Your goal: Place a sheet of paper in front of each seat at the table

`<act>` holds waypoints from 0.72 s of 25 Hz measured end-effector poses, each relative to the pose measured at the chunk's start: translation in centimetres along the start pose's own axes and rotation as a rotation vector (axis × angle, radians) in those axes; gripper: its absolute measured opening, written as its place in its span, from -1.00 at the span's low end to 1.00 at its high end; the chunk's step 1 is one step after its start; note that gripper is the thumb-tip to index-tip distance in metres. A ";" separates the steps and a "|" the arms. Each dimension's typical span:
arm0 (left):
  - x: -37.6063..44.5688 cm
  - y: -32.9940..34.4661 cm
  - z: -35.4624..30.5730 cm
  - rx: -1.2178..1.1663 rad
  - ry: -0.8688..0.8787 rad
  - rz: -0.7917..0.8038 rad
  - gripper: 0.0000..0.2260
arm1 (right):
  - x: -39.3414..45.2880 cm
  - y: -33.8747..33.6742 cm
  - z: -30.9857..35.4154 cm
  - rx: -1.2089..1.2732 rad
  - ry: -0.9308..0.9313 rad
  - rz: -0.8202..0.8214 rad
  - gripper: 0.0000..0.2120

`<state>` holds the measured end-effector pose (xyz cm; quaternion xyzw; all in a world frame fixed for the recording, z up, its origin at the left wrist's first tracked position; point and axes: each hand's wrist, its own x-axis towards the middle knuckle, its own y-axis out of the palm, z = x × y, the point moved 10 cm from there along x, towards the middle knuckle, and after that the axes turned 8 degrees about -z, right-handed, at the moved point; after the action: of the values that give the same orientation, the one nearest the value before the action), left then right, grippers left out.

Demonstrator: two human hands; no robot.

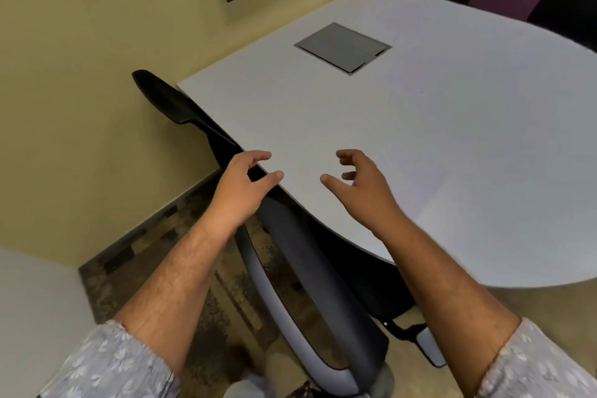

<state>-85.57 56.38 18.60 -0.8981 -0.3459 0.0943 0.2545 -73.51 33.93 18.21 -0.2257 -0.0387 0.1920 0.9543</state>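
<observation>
The white table takes most of the view, with a curved near edge. No sheet of paper can be told apart on its white top. A grey office chair is pushed under the table's near edge, and a second dark chair back stands at the table's left side. A grey square hatch is set into the table, far from the hands. The right hand hovers over the table near its edge, fingers spread and curled, holding nothing. The left hand is at the table's edge, half open, also empty.
</observation>
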 end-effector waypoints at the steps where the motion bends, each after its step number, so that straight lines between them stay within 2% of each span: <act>1: 1.3 0.3 0.9 -0.056 -0.035 0.018 -0.65 | 0.2 0.9 0.2 -0.013 0.011 -0.019 -0.43; 5: 6.8 0.3 4.2 -0.315 -0.155 0.137 -0.78 | 1.0 4.4 1.7 -0.086 0.076 -0.163 -0.40; 9: 12.1 -1.6 5.5 -0.318 -0.101 0.321 -0.80 | 0.8 7.4 4.8 -0.072 0.165 -0.360 -0.41; 13: 15.8 -2.8 4.9 -0.344 -0.086 0.410 -0.76 | 0.6 9.3 7.1 -0.090 0.219 -0.441 -0.41; 18: 19.5 -0.2 2.9 -0.396 -0.074 0.508 -0.76 | 1.7 9.3 6.5 -0.104 0.281 -0.530 -0.43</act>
<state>-72.19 70.64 16.39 -0.9838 -0.1314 0.1181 0.0302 -76.28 44.98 19.83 -0.2807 0.0264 -0.0993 0.9543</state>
